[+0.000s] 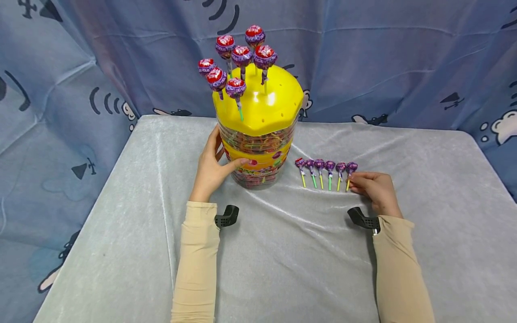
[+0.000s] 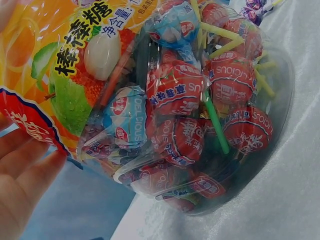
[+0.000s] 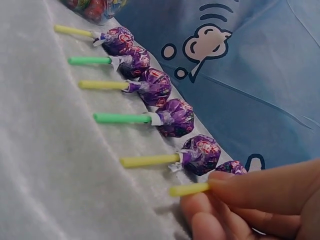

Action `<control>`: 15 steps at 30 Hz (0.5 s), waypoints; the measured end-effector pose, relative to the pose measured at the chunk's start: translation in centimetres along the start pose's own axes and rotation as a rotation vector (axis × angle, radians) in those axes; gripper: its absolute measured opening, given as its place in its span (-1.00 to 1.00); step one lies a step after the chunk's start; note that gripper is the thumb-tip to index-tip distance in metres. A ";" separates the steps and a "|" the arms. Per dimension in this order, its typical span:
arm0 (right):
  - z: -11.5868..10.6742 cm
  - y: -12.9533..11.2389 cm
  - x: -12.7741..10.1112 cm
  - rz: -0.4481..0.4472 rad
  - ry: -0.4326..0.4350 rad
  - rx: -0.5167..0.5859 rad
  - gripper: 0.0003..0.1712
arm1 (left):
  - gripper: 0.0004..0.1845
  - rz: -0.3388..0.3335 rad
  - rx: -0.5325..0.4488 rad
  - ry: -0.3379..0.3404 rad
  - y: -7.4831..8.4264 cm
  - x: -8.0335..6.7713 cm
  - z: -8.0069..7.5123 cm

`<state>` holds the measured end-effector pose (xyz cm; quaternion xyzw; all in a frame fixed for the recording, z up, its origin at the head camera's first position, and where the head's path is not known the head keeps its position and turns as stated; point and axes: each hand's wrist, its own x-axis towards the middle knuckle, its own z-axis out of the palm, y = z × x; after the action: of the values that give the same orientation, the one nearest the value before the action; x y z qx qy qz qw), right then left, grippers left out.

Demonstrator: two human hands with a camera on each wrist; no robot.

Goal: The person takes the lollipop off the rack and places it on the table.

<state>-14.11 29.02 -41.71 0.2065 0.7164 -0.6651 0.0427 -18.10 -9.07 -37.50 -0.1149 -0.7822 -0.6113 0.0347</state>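
Left hand: the left hand (image 1: 210, 168) rests flat against the side of the lollipop jar (image 1: 258, 152), fingers straight.
Right hand: the right hand (image 1: 373, 188) pinches the stick of the end lollipop (image 1: 350, 170) (the rightmost of six in the row).
Row: the lollipop row (image 1: 323, 168) lies on the desk (image 1: 282, 251), just right of the jar.
Lid: the yellow lid (image 1: 262, 105) holds seven upright lollipops.
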 end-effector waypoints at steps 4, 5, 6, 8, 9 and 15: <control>0.1 0.1 0.1 -0.018 0.021 -0.010 -0.65 | -0.01 -0.002 -0.008 -0.001 0.0 0.0 0.0; 0.1 0.1 0.1 -0.030 0.031 -0.019 -0.66 | -0.01 -0.002 -0.008 -0.001 0.0 0.0 0.0; 0.2 0.1 0.1 -0.042 0.042 -0.032 -0.68 | 0.00 -0.002 -0.007 0.000 0.0 0.0 0.0; 0.2 0.2 0.2 -0.070 0.069 -0.071 -0.78 | 0.00 -0.001 -0.006 0.000 0.1 0.0 0.0; 0.3 0.2 0.2 -0.083 0.083 -0.097 -0.86 | 0.01 0.000 -0.004 0.000 0.1 0.0 0.0; 0.4 0.2 0.2 -0.116 0.121 -0.193 -0.70 | 0.01 0.009 -0.007 0.001 0.1 0.0 0.0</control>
<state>-14.34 28.66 -42.03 0.1993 0.7890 -0.5808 -0.0193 -18.04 -9.04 -37.40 -0.1182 -0.7797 -0.6138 0.0372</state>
